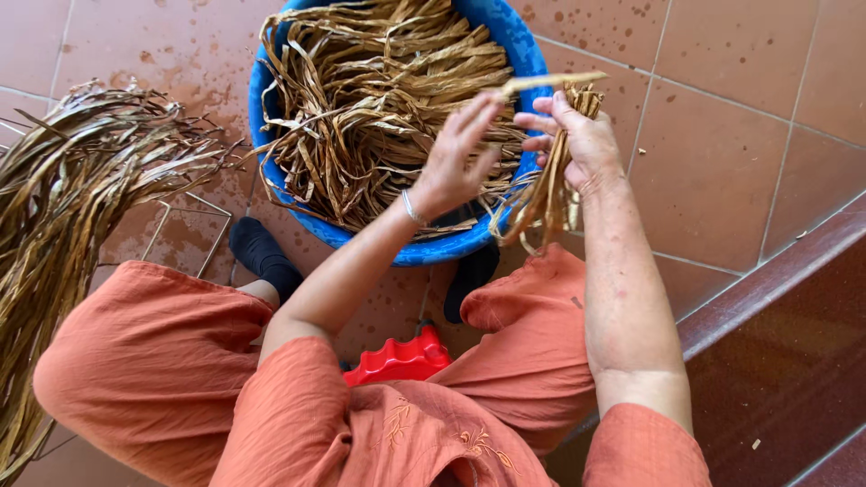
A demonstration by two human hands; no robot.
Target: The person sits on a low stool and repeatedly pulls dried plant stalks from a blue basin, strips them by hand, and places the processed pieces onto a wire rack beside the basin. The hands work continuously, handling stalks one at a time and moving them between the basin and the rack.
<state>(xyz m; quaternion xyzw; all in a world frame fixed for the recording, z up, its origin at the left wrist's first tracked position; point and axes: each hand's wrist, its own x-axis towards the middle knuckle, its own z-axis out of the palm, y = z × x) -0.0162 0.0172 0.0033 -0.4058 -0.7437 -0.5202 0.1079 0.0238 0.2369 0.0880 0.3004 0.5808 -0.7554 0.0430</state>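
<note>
Wet floor tiles (722, 180) lay below as our right hand (586, 140) gripped light, limp strips (541, 194) near their tops, left hand (456, 162) spread.

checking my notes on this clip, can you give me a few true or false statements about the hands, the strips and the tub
1. The right hand grips a bunch of dried strips that hangs down from it. True.
2. The tub is red. False: it is blue, and full of tan dried strips.
3. The left hand wears a thin bracelet at the wrist. True.
4. The left hand rests flat on the floor. False: it is raised over the tub, fingers at a pale strip by the right hand.
5. A second heap of strips lies beside the person's left knee. True.
</note>
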